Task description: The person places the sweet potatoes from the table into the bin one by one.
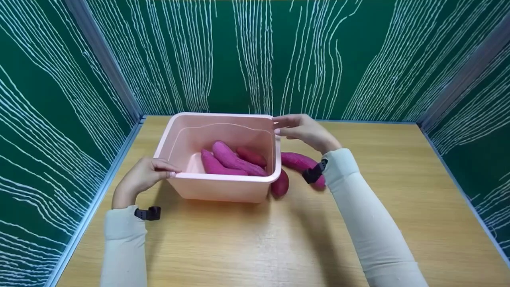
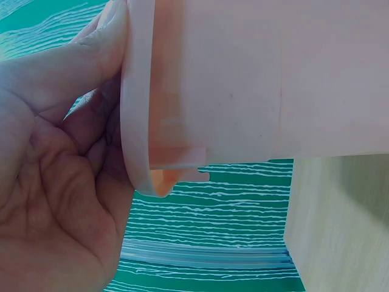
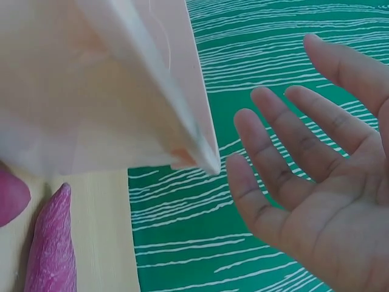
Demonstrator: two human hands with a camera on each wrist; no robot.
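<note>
A pale pink plastic bin (image 1: 223, 189) stands on the table with three purple-red sweet potatoes (image 1: 235, 159) inside. My left hand (image 1: 141, 177) holds the rim at its near left corner, thumb and fingers on the edge. In the left wrist view, the left hand (image 2: 67, 152) is close against that rim, its fingers partly hidden behind it. My right hand (image 1: 305, 129) is by the far right corner of the rim. The right wrist view shows this hand (image 3: 322, 176) with fingers spread and relaxed, a small gap from the bin (image 3: 91, 109).
Outside the bin, one sweet potato (image 1: 280, 184) lies against its right side. Another sweet potato (image 1: 297, 160) lies under my right wrist, partly covered by the black wrist strap. Green walls (image 1: 223, 79) with white wavy lines enclose the wooden table (image 1: 239, 247) at the back and sides.
</note>
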